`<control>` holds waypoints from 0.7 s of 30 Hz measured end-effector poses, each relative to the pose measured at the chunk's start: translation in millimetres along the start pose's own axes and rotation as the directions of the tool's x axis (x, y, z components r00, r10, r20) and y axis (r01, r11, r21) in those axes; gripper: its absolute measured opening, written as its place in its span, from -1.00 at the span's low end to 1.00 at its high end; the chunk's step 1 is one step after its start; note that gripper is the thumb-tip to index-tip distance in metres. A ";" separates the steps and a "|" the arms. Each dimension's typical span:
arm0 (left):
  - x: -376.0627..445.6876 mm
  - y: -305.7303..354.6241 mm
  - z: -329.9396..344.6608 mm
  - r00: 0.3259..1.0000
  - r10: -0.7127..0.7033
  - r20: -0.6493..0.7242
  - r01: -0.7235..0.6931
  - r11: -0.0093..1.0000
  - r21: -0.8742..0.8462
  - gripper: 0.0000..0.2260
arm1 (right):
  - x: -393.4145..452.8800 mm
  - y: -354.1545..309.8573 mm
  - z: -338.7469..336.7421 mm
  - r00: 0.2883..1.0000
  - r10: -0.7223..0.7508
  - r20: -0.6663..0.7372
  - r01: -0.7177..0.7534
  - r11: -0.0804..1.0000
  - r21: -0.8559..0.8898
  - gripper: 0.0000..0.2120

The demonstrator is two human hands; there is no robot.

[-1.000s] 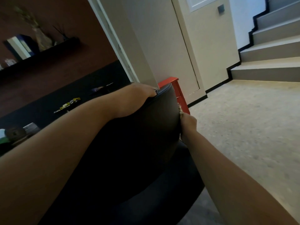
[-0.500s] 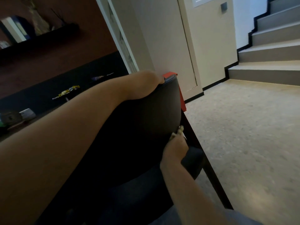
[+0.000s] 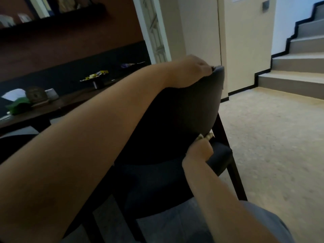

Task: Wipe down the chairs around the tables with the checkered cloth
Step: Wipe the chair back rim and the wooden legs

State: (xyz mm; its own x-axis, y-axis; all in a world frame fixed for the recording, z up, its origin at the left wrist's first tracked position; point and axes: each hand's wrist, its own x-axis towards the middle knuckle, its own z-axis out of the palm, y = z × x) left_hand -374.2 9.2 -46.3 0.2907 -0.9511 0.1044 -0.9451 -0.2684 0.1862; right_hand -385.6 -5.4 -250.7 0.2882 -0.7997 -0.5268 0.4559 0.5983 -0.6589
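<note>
The right hand [image 3: 199, 152], gripping the cloth [image 3: 206, 136], has slid down the chair [image 3: 184, 116] back's edge; left hand [image 3: 194, 71] clasps its top.

No readable text, labels, brands or numbers showing anywhere. The books [image 3: 40, 5] on the wall shelf [image 3: 52, 26] are showing spines only, too blurred to read. The white paper [image 3: 13, 94] on the table [image 3: 57, 106] is looking blank at this resolution. The grey plate [image 3: 266, 6] on the far wall is carrying no visible marking.
</note>
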 end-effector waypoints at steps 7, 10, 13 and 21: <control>-89.2 -87.0 -12.7 0.998 -0.015 0.055 0.016 1.000 -0.027 -0.50 | -35.1 68.2 12.4 0.986 0.144 0.088 -0.141 0.989 -0.032 -0.76; -116.0 -134.0 -13.0 0.991 -0.111 -0.076 0.113 0.994 0.014 -0.36 | -63.7 89.8 17.8 0.980 0.114 0.165 -0.052 0.941 -0.335 -0.57; -135.7 -181.5 -9.4 0.953 -0.212 -0.216 0.211 0.977 -0.029 -0.29 | -90.2 108.0 3.5 0.839 0.369 0.400 -0.222 0.903 -0.369 -0.67; -153.1 -218.3 11.8 0.868 -0.307 -0.392 0.160 0.917 -0.364 -0.52 | -123.5 39.1 -5.6 -0.205 -0.489 0.848 0.942 0.137 0.307 -0.60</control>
State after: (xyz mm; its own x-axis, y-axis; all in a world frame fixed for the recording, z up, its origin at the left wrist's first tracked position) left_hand -214.2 211.6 -114.5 0.6003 -0.6830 0.4161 -0.7663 -0.3424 0.5436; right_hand -408.1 117.0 -214.4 0.4316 -0.1714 0.8856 0.5926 -0.6864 -0.4216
